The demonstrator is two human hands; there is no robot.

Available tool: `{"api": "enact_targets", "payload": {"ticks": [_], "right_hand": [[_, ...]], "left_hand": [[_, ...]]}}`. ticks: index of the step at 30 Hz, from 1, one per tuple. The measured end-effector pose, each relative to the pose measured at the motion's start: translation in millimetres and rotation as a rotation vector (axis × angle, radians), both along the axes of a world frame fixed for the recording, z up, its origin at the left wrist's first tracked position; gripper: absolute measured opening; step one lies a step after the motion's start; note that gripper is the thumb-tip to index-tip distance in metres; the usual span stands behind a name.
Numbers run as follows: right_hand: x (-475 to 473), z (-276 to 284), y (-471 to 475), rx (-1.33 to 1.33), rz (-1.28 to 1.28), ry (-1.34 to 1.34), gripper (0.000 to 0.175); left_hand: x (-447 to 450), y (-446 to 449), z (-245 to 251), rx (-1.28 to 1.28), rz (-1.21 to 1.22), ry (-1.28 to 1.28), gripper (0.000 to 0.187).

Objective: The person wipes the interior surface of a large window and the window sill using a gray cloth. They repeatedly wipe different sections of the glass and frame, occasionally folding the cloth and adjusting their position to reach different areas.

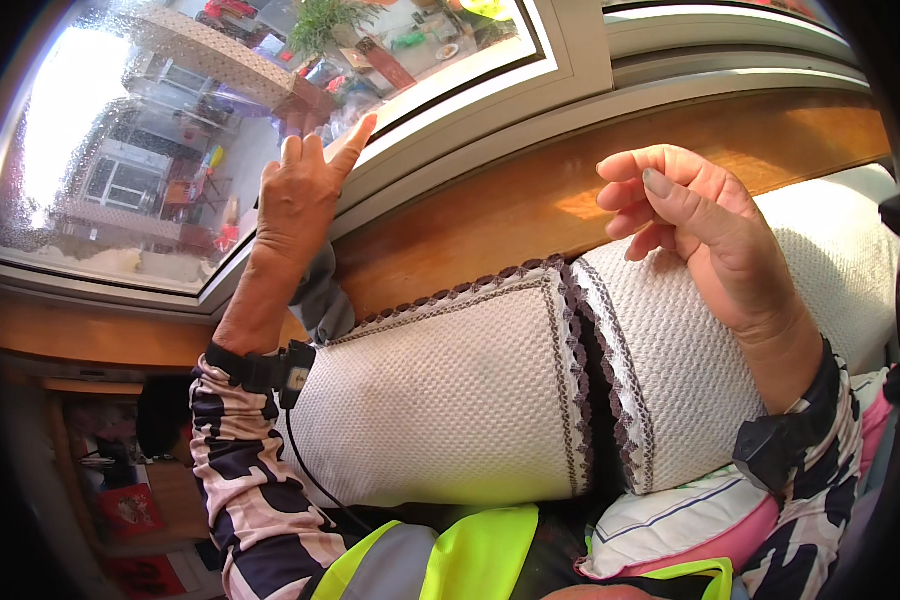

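A closed-looking window pane [195,150] in a white frame fills the upper left. Against its lower right part is my left hand [304,187], fingertips at the glass beside the frame edge, index finger extended; whether it presses the glass I cannot tell. Its palm side is hidden, and no held object shows. Over the wooden sill and a white woven seat cover my right hand [679,199] is raised with fingers loosely curled and nothing seen in it. A grey cloth [322,296] lies on the sill just below my left wrist.
The wooden window sill [435,247] runs below the white window frame [487,120]. White woven covers [450,390] with brown scalloped trim lie before me, a dark gap between them. A white and pink cushion [675,525] is at lower right. Another person's dark-haired head [163,416] shows at left.
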State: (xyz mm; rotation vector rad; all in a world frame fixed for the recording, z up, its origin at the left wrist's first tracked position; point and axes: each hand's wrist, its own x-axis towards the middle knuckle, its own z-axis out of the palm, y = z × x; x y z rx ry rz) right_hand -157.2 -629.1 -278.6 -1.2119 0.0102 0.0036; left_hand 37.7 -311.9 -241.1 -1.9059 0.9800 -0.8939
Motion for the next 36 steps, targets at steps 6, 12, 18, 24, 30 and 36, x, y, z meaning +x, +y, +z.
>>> {"api": "enact_targets", "payload": {"ticks": [6,12,18,24,30,36], "right_hand": [[-1,2,-1,-0.084,0.018,0.003,0.036],[0,2,0,-0.106,0.014,0.013,0.035],[0,2,1,-0.038,0.004,-0.019,0.029],[0,1,2,-0.064,0.012,-0.013,0.029],[-1,0,1,-0.06,0.012,-0.026,0.029],[-2,-3,0,-0.066,0.015,-0.016,0.029]], "left_hand": [[-8,-7,-2,0.039,0.137,0.016,0.083],[-7,-9,1,0.085,0.082,-0.007,0.084],[-7,-3,0,0.08,0.17,0.034,0.083],[-4,1,-1,0.054,-0.036,-0.048,0.087],[-5,-3,3,0.118,0.267,0.066,0.085],[-2,-7,2,0.076,0.046,0.035,0.089]]}}
